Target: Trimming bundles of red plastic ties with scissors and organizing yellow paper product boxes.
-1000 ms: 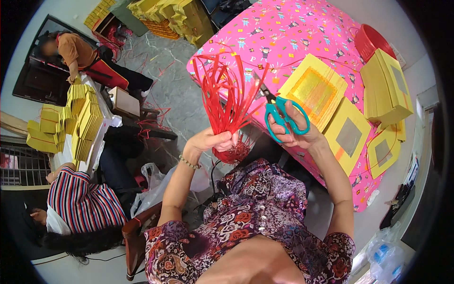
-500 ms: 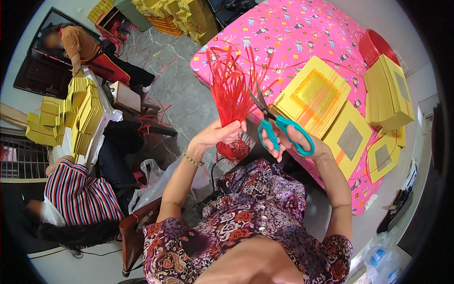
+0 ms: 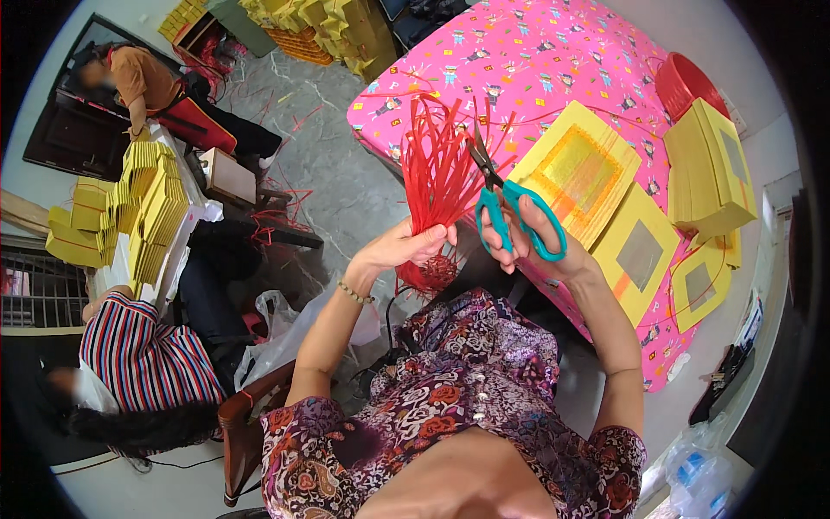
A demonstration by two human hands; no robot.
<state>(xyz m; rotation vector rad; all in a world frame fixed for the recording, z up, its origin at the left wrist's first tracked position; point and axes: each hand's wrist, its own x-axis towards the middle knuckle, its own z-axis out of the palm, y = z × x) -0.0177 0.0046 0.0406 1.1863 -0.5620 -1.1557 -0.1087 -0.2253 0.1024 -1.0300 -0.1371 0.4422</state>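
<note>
A bunch of thin red plastic strips (image 3: 432,177) is clasped in my left hand (image 3: 406,246), its fingers wrapped round it. The loose ends fan upward above the fist, and a bundled end hangs below it. To its right, my right hand (image 3: 540,232) grips scissors (image 3: 490,201) with teal handles and dark blades, fingers through the loops. The blades point up beside the right side of the strips and look nearly closed. Whether they touch a strip I cannot tell. Stacks of yellow paper (image 3: 575,173) lie just beyond my right hand.
A pink patterned cloth (image 3: 510,60) covers the table ahead, with a red basket (image 3: 689,86) and a tall yellow paper stack (image 3: 713,169) at its right. Two people work at the left beside a table of folded yellow paper (image 3: 156,208). Red scraps litter the grey floor (image 3: 324,164).
The scissors have shifted slightly up and their blades have come closer together. The strips' upper ends have moved right and look shorter. My left hand has moved little.
</note>
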